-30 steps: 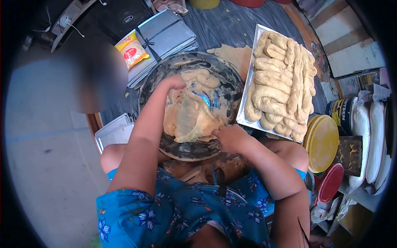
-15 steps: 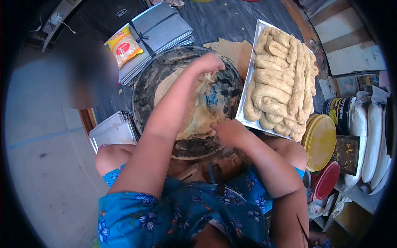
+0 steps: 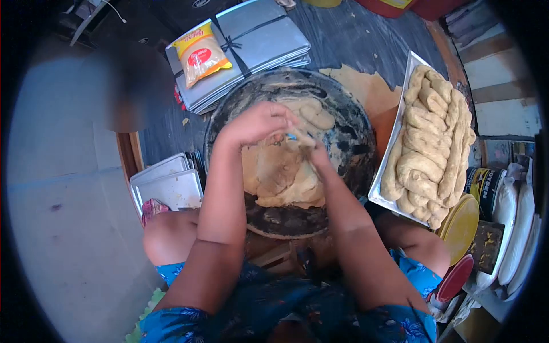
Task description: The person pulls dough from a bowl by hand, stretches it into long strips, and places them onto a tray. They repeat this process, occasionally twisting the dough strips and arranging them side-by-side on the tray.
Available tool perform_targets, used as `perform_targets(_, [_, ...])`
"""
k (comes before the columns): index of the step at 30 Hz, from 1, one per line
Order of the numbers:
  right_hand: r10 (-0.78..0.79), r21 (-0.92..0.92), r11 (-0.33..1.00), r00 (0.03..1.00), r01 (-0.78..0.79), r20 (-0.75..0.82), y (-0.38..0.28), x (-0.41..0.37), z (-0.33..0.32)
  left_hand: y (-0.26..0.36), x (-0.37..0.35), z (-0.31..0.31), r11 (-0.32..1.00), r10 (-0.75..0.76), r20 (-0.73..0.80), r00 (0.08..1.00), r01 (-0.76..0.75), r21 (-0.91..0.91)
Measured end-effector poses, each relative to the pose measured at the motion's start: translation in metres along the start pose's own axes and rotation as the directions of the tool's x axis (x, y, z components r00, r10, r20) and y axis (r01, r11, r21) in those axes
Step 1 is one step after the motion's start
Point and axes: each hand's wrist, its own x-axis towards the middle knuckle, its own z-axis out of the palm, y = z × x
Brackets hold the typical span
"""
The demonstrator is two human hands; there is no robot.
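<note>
A round dark basin [image 3: 229,103] stands before my legs, smeared with pale residue. A flat, uneven sheet of dough [image 3: 286,186] covers its near and left part. Above it, my left hand [image 3: 260,123] has its fingers curled on a short strip of dough [image 3: 303,137]. Close beside it, my right hand [image 3: 318,155] pinches the same strip from the right; both hands are slightly blurred. Near the basin's far side lies a looped piece of dough [image 3: 315,114], just beyond my fingers.
Right of the basin, a metal tray [image 3: 389,160] holds piled thick dough ropes [image 3: 429,148]. Stacked metal trays [image 3: 263,28], tied with black strips, carry a yellow packet [image 3: 201,54]. More trays [image 3: 166,183] lie at left. Yellow lids [image 3: 460,228] and a red lid [image 3: 454,278] stand at right.
My hands were apart, left at the basin's far side and right at its near right; now they meet over the middle with a dough strip. The view has shifted, moving surroundings rightward.
</note>
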Motion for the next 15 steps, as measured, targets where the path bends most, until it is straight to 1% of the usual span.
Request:
perform_targets(1, [0.001,0.001,1.0,0.997,-0.001,-0.075,-0.006,-0.003,-0.011,-0.01,0.006,-0.005,0.997,0.05,-0.064,0.997,-0.054,-0.052])
perform_targets(2, [0.059,0.113,0.992,0.996,-0.051,-0.062,-0.012,-0.009,-0.018,-0.018,0.013,-0.007,0.988,0.102,-0.131,0.986,-0.116,-0.104])
perform_targets(3, [0.112,0.224,0.97,0.993,-0.098,-0.046,-0.022,-0.018,-0.027,-0.023,0.021,-0.008,0.989,0.087,-0.257,0.963,-0.114,-0.092])
perform_targets(4, [0.162,0.336,0.931,0.986,-0.144,-0.027,-0.033,-0.028,-0.036,-0.036,0.031,-0.008,0.983,0.181,-0.359,0.916,-0.152,0.106])
perform_targets(5, [0.167,0.294,0.946,0.982,-0.135,-0.084,-0.054,-0.044,-0.037,-0.054,0.044,-0.007,0.938,0.288,-0.435,0.853,-0.161,0.307])
perform_targets(6, [0.061,0.216,0.976,0.99,-0.032,-0.125,-0.053,-0.046,-0.039,-0.072,0.055,-0.005,0.857,0.404,-0.478,0.78,-0.14,0.496])
perform_targets(7, [-0.05,0.131,0.989,0.987,0.071,-0.156,-0.053,-0.046,-0.04,-0.085,0.065,0.001,0.833,0.261,-0.501,0.825,0.07,0.549])
perform_targets(8, [-0.163,0.042,0.984,0.971,0.173,-0.174,-0.053,-0.046,-0.042,-0.11,0.076,0.007,0.903,0.145,-0.428,0.892,0.058,0.427])
perform_targets(9, [-0.154,0.088,0.982,0.974,0.17,-0.166,-0.055,-0.047,-0.041,-0.142,0.088,0.014,0.953,0.04,-0.335,0.941,0.065,0.295])
perform_targets(11, [-0.146,0.175,0.97,0.979,0.171,-0.145,-0.068,-0.05,-0.04,-0.19,0.101,0.039,0.975,0.01,-0.199,0.98,0.034,0.219])
perform_targets(12, [-0.106,0.247,0.96,0.988,0.13,-0.11,-0.078,-0.055,-0.039,-0.208,0.1,0.06,0.961,0.068,-0.169,0.983,-0.019,0.275])
perform_targets(14, [-0.02,0.382,0.924,0.999,0.032,-0.034,-0.1,-0.069,-0.037,-0.241,0.107,0.091,0.888,0.13,-0.196,0.972,-0.027,0.459])
perform_targets(15, [-0.035,0.377,0.925,0.999,0.038,-0.014,-0.099,-0.071,-0.041,-0.246,0.104,0.101,0.841,0.157,-0.2,0.967,-0.025,0.541])
